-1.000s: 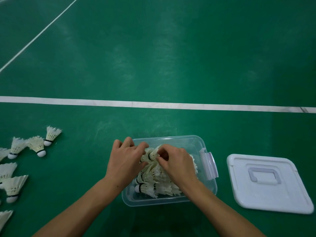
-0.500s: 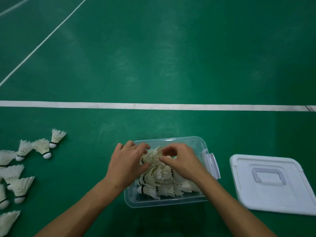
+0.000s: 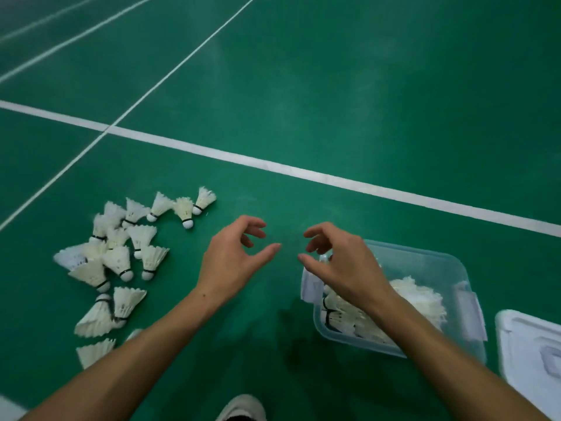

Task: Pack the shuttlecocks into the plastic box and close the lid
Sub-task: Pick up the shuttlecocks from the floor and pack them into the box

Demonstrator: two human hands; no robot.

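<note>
From the head camera I see my left hand [image 3: 233,262] and right hand [image 3: 340,265] loosely curled and empty above the green floor [image 3: 364,86], loose shuttlecocks [image 3: 118,256] lying left, the partly filled plastic box [image 3: 425,268] right, its lid [image 3: 528,347] beside it.

Both forearms reach toward twelve o'clock. The left hand [image 3: 235,259] and right hand [image 3: 340,262] hover empty, fingers loosely curled, thumbs pointing toward each other.
</note>
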